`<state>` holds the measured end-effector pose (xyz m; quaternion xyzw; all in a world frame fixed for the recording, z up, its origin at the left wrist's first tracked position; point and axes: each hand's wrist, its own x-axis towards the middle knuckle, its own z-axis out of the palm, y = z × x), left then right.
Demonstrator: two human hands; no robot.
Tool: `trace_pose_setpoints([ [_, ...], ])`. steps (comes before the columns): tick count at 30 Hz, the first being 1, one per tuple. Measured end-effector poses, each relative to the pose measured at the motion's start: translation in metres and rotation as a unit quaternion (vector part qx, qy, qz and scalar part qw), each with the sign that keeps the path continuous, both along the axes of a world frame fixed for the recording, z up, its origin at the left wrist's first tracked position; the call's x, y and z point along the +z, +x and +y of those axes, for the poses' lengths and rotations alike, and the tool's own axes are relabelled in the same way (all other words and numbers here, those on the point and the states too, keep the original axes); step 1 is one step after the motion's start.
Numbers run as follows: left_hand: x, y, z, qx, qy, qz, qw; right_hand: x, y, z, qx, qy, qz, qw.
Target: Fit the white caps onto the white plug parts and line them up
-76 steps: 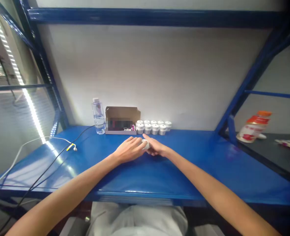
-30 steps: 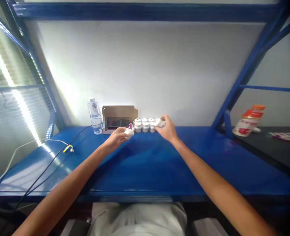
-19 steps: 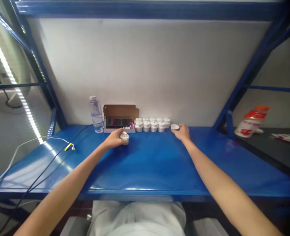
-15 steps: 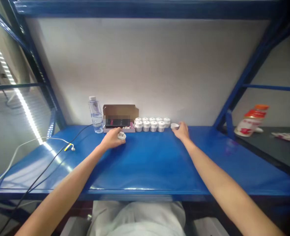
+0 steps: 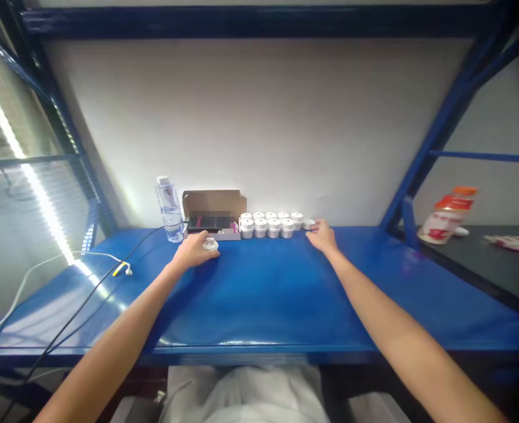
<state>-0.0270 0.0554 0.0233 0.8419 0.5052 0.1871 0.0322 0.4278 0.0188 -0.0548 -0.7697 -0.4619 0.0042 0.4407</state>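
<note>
My left hand (image 5: 192, 251) is closed on a white round cap (image 5: 210, 244) with a raised knob and dark holes, just above the blue table in front of the open box. At the right end of a double row of small white lidded tubs (image 5: 273, 227), my right hand (image 5: 323, 236) has its thumb and fingers round a low white cup (image 5: 307, 224). That cup stands at the back of the table, close beside the last tub in the rear row. Part of its right side is hidden by the fingers.
Left of the tubs is an open cardboard box (image 5: 242, 202) with dark items inside. Beside it stands a clear water bottle (image 5: 169, 211). Cables (image 5: 93, 289) cross the table's left side. An orange-capped bottle (image 5: 445, 218) stands on a dark surface at right.
My right hand has brought the low white cup left and down to the end of the tub row. The cap in my left hand has tilted and shifted slightly left.
</note>
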Motion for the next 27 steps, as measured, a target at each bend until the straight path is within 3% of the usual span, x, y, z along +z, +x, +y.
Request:
trace_pose_setpoints([
  [6, 0.006, -0.006, 0.001, 0.028, -0.008, 0.044, 0.999, 0.005, -0.005, -0.003, 0.008, -0.001, -0.042, 0.999],
  [9, 0.009, -0.010, 0.003, 0.013, -0.016, 0.050, 0.999, 0.012, -0.017, -0.005, 0.018, 0.006, -0.150, 0.989],
  [13, 0.008, -0.011, 0.005, 0.011, -0.031, 0.043, 0.999, 0.015, -0.033, -0.005, 0.059, -0.050, -0.244, 0.967],
  [17, 0.005, -0.011, 0.006, 0.009, -0.033, 0.039, 0.999, 0.014, -0.040, -0.003, 0.061, -0.048, -0.238, 0.968],
  [22, 0.004, -0.013, 0.008, 0.001, -0.028, 0.043, 0.999, 0.025, -0.043, -0.008, 0.016, -0.032, -0.213, 0.976],
  [27, 0.011, -0.016, 0.006, 0.004, -0.032, 0.063, 0.997, 0.047, -0.037, -0.027, 0.028, -0.130, -0.192, 0.972],
])
